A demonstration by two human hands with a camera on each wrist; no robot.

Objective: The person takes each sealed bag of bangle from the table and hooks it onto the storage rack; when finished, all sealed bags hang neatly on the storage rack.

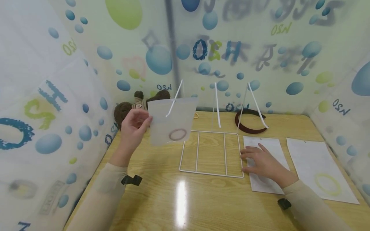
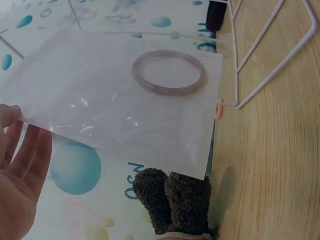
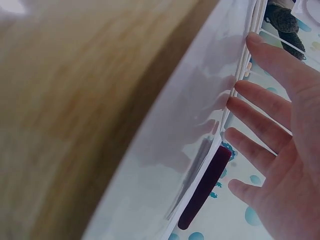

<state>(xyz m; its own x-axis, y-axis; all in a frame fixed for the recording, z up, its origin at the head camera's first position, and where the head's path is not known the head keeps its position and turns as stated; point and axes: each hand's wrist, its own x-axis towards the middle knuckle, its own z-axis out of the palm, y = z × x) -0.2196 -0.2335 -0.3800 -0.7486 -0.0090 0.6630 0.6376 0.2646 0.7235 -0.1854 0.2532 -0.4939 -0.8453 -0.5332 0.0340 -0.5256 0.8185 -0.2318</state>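
My left hand [image 1: 133, 128] pinches the left edge of a translucent plastic bag [image 1: 162, 125] between thumb and fingers. Inside the bag lies a pale mauve bangle [image 2: 169, 93], near its lower corner. The bag is held up at the left of a white wire rack [image 1: 211, 175], and the rack's left slanted prong [image 1: 178, 89] overlaps the bag's top in the head view. My right hand [image 1: 264, 162] has its fingers spread, fingertips right at the rack's right side bar. Beneath that hand lies a flat white bag [image 1: 267, 186] on the table.
Another white bag [image 1: 306, 157] with a yellow-green ring [image 1: 328, 183] lies at the far right. Behind the rack are a dark brown headband [image 1: 249, 129] and a small orange ring [image 1: 196, 115]. A brown teddy bear [image 1: 122, 112] lies at the back left, near the patterned curtain.
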